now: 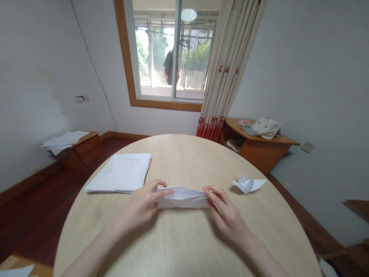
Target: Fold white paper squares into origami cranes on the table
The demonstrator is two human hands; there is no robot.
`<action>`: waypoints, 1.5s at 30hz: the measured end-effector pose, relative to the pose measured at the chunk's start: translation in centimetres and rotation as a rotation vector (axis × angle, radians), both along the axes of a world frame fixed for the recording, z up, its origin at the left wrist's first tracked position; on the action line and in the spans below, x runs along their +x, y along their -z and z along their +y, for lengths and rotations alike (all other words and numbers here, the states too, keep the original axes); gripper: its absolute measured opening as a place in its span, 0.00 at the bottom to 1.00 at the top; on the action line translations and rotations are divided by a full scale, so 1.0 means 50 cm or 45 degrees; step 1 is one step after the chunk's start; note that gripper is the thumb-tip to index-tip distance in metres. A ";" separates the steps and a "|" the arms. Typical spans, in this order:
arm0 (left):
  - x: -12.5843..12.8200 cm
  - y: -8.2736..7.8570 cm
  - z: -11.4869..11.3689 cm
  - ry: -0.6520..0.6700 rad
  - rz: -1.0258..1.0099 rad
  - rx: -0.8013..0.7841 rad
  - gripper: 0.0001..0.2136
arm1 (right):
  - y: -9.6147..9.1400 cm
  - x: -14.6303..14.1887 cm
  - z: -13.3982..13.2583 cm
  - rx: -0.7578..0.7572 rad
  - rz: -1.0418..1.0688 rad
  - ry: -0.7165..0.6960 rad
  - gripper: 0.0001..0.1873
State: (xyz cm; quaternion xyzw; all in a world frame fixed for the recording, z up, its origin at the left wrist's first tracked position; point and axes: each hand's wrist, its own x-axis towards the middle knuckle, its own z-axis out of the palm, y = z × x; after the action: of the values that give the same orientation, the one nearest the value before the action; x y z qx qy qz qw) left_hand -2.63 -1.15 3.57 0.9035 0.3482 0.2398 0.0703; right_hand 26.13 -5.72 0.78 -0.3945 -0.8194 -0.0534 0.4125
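Both left hand (147, 198) and right hand (225, 209) pinch folded paper (182, 195), lower centre, fingers near-closed; uneven pull could tear it.

The left hand (146, 199) is covering the left end of the folded paper (181, 193) and the near right corner of the paper stack (119, 173); the right hand (223, 207) is hiding the paper's right end. The picture's bottom is cutting off both forearms (99, 244) and the near edge of the worktop (181, 246). Beyond its far right edge, items (245, 124) on a cabinet (256, 151) are looking too small to name.
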 end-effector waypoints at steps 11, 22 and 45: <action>0.007 0.007 -0.002 0.093 -0.149 -0.063 0.33 | 0.003 -0.003 0.000 0.009 0.026 0.028 0.30; 0.028 0.011 -0.002 0.072 -0.483 -0.110 0.23 | 0.000 -0.017 -0.004 0.016 0.196 0.050 0.19; 0.076 0.064 -0.022 -0.020 -0.886 -0.418 0.11 | 0.021 -0.048 -0.012 0.193 0.204 -0.075 0.15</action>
State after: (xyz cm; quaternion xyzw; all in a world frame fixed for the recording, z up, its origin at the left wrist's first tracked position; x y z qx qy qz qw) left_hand 1.16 -2.27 0.37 0.7422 0.3441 0.4736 0.3261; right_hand 23.74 -6.34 -0.27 -0.3409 -0.7886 -0.0715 0.5067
